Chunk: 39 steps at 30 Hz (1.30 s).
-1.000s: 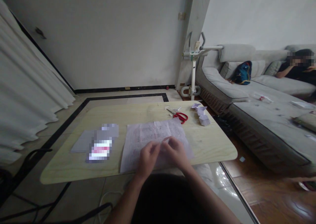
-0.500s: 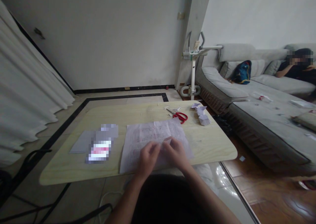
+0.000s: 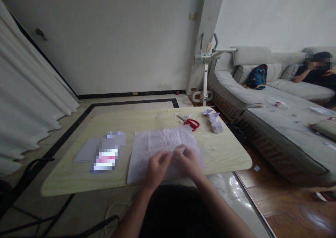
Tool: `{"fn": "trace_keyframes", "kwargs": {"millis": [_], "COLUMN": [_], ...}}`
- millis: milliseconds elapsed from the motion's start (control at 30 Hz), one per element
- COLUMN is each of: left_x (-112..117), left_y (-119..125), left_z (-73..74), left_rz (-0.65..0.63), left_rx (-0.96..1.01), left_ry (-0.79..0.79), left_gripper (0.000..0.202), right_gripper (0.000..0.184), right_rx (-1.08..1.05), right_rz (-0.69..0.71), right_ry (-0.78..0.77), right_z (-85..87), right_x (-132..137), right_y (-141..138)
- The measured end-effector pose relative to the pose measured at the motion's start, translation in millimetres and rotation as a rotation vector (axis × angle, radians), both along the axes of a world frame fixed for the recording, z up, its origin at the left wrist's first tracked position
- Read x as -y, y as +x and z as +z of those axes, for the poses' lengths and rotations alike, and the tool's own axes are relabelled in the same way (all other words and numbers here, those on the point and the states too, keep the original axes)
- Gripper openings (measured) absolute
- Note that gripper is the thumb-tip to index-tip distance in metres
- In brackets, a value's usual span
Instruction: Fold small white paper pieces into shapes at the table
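Observation:
Both hands meet above a large printed paper sheet spread at the near side of the wooden table. My left hand pinches at a small piece of white paper, mostly hidden by the fingers. From the other side my right hand is closed on the same piece, and a pale corner shows above its fingers. Beyond the sheet lie red-handled scissors, with paper scraps around their blades. Several folded paper shapes rest near the table's right side.
On the left of the table are white sheets and a blurred-out phone-like object. A grey sofa stands to the right, with a backpack and a seated person. A black metal frame is at lower left.
My hands have shifted only slightly, fingers still together over the sheet. At the lower right edge, something skin-coloured has come into view above the floor.

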<state>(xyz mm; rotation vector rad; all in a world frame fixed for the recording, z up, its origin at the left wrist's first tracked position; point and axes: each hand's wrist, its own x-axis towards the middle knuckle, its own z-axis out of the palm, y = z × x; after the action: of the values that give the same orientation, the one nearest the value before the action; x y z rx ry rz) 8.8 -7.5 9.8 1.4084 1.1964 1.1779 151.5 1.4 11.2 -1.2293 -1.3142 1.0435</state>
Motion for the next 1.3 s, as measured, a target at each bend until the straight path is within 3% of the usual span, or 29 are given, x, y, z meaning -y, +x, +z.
{"fn": "trace_keyframes", "kwargs": {"millis": [133, 400, 1300], "left_x": [0.1, -0.1, 1.0], "left_y": [-0.6, -1.1, -1.2], "left_z": [1.8, -0.1, -3.4], "left_rz": [-0.012, -0.006, -0.015], "left_rx": [-0.037, -0.031, -0.085], "left_ry": [0.011, 0.013, 0.065], "left_gripper": [0.023, 0.023, 0.020], "right_gripper": [0.019, 0.014, 0.014], "right_rx": [0.013, -0.044, 0.001], "right_rz": [-0.045, 0.043, 0.036], "right_ry": [-0.003, -0.010, 0.075], "right_z": [-3.1, 0.7, 3.1], "right_x": [-0.6, 0.7, 2.7], "right_y": [-0.2, -1.2, -0.2]}}
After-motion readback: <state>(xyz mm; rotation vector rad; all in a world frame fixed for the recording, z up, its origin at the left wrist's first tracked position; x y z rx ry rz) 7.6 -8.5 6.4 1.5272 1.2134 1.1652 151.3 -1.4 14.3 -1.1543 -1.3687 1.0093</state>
